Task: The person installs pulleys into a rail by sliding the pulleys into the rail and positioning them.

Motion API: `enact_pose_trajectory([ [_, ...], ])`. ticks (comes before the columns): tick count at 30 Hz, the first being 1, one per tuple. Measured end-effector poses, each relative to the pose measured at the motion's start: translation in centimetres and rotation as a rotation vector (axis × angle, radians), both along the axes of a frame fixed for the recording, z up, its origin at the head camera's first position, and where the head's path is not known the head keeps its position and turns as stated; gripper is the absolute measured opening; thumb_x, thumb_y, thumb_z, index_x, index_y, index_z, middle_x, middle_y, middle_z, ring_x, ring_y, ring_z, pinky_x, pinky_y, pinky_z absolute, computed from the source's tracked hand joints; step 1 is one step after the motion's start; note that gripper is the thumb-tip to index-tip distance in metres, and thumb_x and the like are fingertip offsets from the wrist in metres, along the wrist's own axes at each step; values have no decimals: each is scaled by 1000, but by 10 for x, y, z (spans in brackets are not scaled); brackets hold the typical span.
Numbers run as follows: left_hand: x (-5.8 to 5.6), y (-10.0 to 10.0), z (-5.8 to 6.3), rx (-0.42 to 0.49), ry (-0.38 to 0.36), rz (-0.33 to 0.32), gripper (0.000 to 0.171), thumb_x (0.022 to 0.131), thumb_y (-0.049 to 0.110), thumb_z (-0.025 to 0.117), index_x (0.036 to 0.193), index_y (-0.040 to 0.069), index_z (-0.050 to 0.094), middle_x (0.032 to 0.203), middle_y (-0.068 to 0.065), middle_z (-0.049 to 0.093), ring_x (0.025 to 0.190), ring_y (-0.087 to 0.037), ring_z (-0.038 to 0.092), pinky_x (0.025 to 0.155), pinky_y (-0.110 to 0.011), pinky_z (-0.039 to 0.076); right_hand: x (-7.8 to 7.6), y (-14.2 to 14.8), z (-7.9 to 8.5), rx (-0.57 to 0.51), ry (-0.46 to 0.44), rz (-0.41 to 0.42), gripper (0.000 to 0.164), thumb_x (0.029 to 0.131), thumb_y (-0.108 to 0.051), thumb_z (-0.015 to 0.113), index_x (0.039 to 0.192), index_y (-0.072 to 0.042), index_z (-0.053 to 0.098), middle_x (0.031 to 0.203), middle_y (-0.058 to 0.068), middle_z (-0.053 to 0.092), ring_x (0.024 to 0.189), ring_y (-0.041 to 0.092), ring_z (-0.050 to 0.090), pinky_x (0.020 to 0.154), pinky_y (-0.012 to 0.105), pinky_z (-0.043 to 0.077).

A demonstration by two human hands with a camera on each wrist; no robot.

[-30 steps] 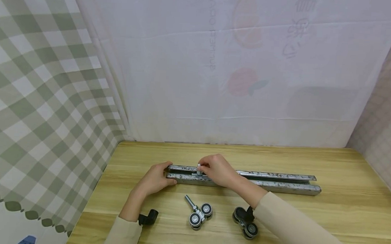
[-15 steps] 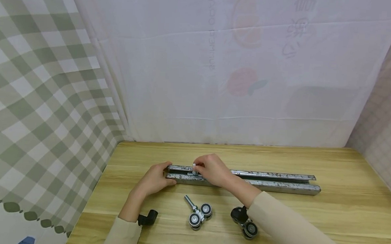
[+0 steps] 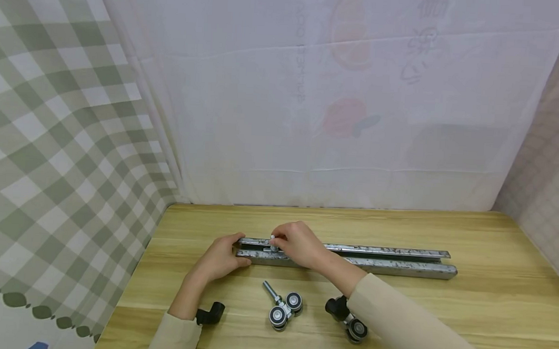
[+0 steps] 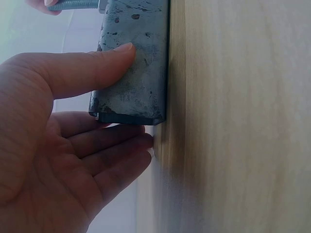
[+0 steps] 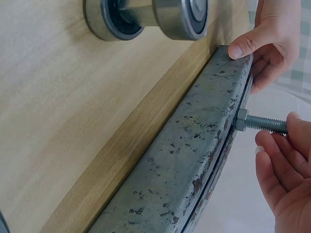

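A slotted metal rail (image 3: 398, 267), scuffed and spotted, lies lengthwise on the wooden table. My left hand (image 3: 220, 258) grips its left end, thumb on the near side and fingers at the far side, as the left wrist view also shows. Fingers of my right hand (image 3: 301, 244) pinch the upper end of a threaded bolt (image 5: 265, 124). This bolt stands up out of the rail's slot, its hex nut right at the slot edge in the right wrist view. Whatever it joins below is hidden inside the rail. Both hands are close together near the rail's left end.
In front of the rail lies a two-axle roller trolley (image 3: 285, 311) with its bolt pointing back left. Another roller trolley (image 3: 356, 330) is to its right, partly covered by my right forearm. A white cloth (image 3: 263, 115) hangs behind the table; checked cloth (image 3: 73, 132) hangs at left.
My right hand has slid left along the rail with the bolt, closer to my left hand. The left hand keeps its place on the rail's end.
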State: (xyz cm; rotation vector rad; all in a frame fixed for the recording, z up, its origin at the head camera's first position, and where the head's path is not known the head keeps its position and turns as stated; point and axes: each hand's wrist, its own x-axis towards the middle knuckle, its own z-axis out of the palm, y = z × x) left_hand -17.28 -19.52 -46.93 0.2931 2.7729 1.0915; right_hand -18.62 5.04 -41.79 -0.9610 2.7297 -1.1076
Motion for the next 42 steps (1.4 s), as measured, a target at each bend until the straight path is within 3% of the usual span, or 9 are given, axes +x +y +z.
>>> enact_pose_trajectory([
  [7,2,-2,1,-1,-9,15,70,85,19,89,145,-2,59,139,-17,64,127,-32,60,107,-53,50,0,2,1,30,11,16,14,99,-9,73,108,-1,79,94,4,77,81,13,70,69,26,57],
  [14,3,-3,1,3,2,14,70,83,17,90,143,-3,60,136,-18,66,126,-33,61,108,-52,49,7,15,13,67,42,-13,23,100,-18,74,118,-5,77,107,6,78,91,17,73,77,33,60],
  [25,3,-2,1,9,-18,22,74,85,19,89,147,-3,56,144,-22,61,135,-39,55,112,-55,45,24,46,20,-29,213,11,20,97,-14,77,116,-6,78,107,8,78,87,13,73,75,33,60],
  [29,2,-1,1,10,-10,15,73,84,18,89,146,-3,57,140,-20,63,131,-37,58,110,-54,47,30,60,22,-62,272,10,22,94,-10,79,116,-6,77,108,6,78,88,12,73,75,38,62],
  [36,2,-1,0,7,6,8,70,83,18,90,144,-1,60,135,-17,67,123,-32,62,106,-52,51,40,84,21,-113,362,24,25,90,-2,81,113,-7,77,107,3,77,87,13,73,69,35,62],
  [42,1,1,1,0,1,2,70,84,18,89,144,-1,60,134,-17,67,124,-32,62,106,-52,51,51,110,16,-95,447,26,31,84,-3,85,114,-10,77,108,1,77,93,16,73,73,38,62],
])
